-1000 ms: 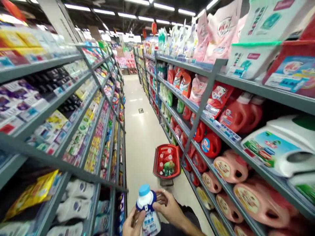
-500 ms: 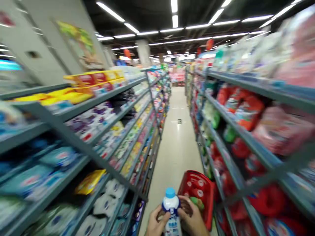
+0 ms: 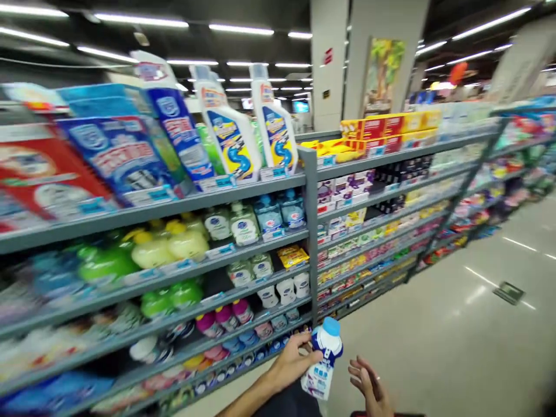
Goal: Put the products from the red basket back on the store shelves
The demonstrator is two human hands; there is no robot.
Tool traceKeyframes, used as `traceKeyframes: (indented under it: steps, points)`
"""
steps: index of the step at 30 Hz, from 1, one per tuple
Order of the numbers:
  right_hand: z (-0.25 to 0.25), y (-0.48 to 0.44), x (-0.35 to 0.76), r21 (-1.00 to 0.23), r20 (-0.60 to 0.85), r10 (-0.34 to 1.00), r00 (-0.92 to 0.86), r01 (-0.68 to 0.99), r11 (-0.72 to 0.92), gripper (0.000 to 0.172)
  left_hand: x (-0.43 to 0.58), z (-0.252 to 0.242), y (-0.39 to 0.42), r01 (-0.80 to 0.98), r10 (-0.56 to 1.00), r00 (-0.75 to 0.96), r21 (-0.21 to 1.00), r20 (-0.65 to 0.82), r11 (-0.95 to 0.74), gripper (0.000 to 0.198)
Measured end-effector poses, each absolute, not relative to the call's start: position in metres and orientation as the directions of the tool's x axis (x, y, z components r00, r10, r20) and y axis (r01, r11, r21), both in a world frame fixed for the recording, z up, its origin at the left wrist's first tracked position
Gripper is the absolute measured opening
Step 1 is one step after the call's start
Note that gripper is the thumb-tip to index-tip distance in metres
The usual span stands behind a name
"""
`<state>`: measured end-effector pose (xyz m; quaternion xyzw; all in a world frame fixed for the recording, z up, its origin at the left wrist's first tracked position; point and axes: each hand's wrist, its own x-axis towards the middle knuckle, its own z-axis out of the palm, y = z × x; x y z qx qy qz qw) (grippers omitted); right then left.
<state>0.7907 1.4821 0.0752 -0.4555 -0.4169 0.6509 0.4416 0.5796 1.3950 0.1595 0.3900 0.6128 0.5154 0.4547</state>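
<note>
A white and dark-blue bottle with a light-blue cap (image 3: 322, 362) tilts slightly at the lower middle. My left hand (image 3: 296, 360) grips it from the left side, its thumb across the front. To the right of the bottle is my right hand (image 3: 369, 385), apart from it, fingers spread and holding nothing. Just beyond the left hand, the lower shelves carry white bottles (image 3: 286, 291) and pink-capped bottles (image 3: 226, 317).
Long grey shelves (image 3: 309, 231) run from the left into the distance at right, with pump bottles, tall white cleaner bottles (image 3: 230, 139) and yellow boxes (image 3: 419, 121). Pale floor (image 3: 417, 336) spreads to the right. A red edge shows at the bottom.
The view has swung left from along the aisle to the left shelves. My right hand has let go of the bottle and moved away from it; the red basket is mostly out of view.
</note>
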Motion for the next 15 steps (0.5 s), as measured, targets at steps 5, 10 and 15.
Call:
traceKeyframes:
  steps: [5,10,15]
  points:
    - [0.06,1.523,0.792,-0.934,-0.294,0.82,-0.491,-0.036,-0.356,0.073,0.599,0.167,1.358,-0.052,0.788,-0.591,0.983,-0.173,0.177,0.07]
    - [0.05,1.509,0.772,-0.938,-0.256,0.692,-0.675,0.002,-0.346,0.072,0.618,0.166,1.315,-0.142,0.632,-0.744,0.975,-0.218,0.169,0.072]
    - [0.091,1.469,0.739,-0.939,-0.156,0.446,-0.881,-0.009,-0.345,0.066,0.621,0.189,1.287,-0.176,0.537,-0.809,0.97,-0.238,0.164,0.07]
